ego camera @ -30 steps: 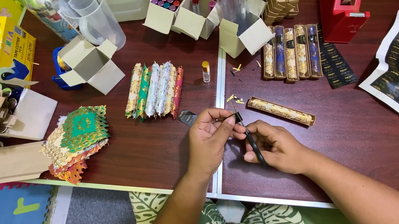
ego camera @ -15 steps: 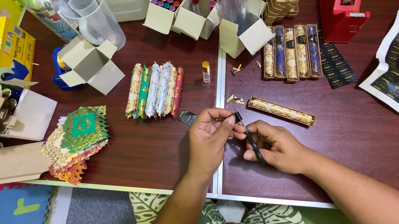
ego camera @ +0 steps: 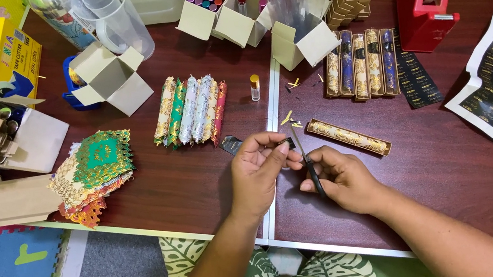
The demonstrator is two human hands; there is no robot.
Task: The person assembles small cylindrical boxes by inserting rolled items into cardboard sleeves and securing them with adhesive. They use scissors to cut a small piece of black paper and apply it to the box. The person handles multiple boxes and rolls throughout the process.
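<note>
Near the lower middle of the frame, your left hand (ego camera: 257, 171) is pinching a small dark strip (ego camera: 290, 144) between thumb and fingertips, while your right hand (ego camera: 340, 177) is gripping a pair of scissors (ego camera: 306, 159) whose blades are pointing up at that strip. A long patterned box (ego camera: 348, 137) is lying just to the upper right of your hands, and a row of colourful wrapped tubes (ego camera: 192, 110) is sitting to the upper left on the dark wooden table (ego camera: 446, 153).

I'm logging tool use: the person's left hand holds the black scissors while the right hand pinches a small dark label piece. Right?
Not quite: the hands are swapped. In the head view the right hand holds the black scissors, and the left hand pinches the small dark label piece.
</note>
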